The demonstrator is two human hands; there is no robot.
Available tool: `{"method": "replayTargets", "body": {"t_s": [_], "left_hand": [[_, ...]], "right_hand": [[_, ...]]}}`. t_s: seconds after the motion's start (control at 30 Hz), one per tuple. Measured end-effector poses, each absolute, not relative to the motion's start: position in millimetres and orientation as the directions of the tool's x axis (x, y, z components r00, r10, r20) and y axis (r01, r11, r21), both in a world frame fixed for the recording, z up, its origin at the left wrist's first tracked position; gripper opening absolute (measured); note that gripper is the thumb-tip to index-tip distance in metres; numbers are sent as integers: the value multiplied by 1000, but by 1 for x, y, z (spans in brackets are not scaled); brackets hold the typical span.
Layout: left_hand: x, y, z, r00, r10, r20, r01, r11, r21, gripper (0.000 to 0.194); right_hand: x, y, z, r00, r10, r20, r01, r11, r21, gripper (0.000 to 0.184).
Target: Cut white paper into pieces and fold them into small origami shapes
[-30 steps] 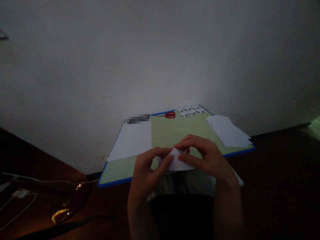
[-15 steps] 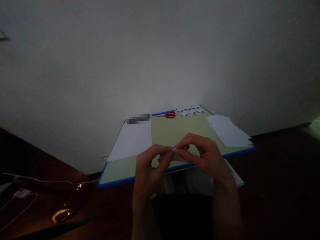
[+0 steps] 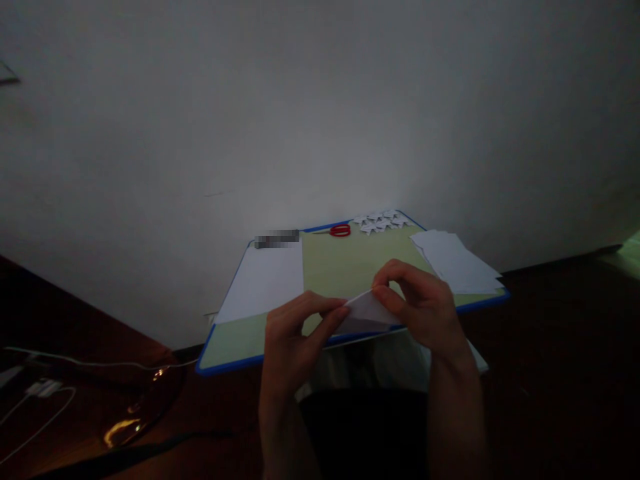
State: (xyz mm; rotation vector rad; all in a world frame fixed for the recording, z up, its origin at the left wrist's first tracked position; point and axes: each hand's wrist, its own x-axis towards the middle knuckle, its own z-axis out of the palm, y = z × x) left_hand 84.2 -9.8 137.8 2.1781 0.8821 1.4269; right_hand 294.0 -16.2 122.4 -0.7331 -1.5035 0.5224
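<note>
A folded piece of white paper [image 3: 367, 313] is held up over the near edge of the small table [image 3: 345, 267]. My left hand [image 3: 297, 337] pinches its left end between thumb and fingers. At the paper's upper right, my right hand [image 3: 425, 307] is closed on the edge with thumb and forefinger. The top edge slants up from left to right between the two pinches. My fingers cover both of its ends.
Red-handled scissors [image 3: 341, 231] lie at the table's back edge, beside several folded white paper pieces [image 3: 383, 221]. White sheets [image 3: 457, 261] are stacked at the right, and another white sheet [image 3: 265, 280] lies at the left. A wall [image 3: 320, 133] rises behind.
My right hand has slid right and slightly up along the paper, away from my left hand. More of the paper now shows between them. The left hand has shifted slightly left.
</note>
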Motion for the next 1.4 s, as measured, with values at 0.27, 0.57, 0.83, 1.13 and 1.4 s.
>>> {"method": "replayTargets", "body": {"t_s": [0.27, 0.57, 0.83, 1.13, 1.4], "left_hand": [[81, -11, 137, 224, 735, 640, 377, -671, 638, 6], [95, -6, 128, 281, 790, 545, 263, -609, 748, 11], [90, -7, 124, 189, 811, 554, 168, -583, 795, 15], [88, -7, 125, 191, 753, 630, 190, -658, 729, 16], [81, -3, 120, 29, 771, 637, 282, -617, 735, 13]], "right_hand": [[292, -14, 124, 51, 746, 664, 149, 652, -744, 9], [286, -12, 129, -55, 694, 718, 241, 707, -665, 9], [286, -16, 132, -90, 691, 717, 217, 716, -663, 6], [282, -21, 135, -146, 691, 708, 234, 720, -654, 11], [300, -15, 126, -194, 685, 703, 282, 725, -628, 10]]}}
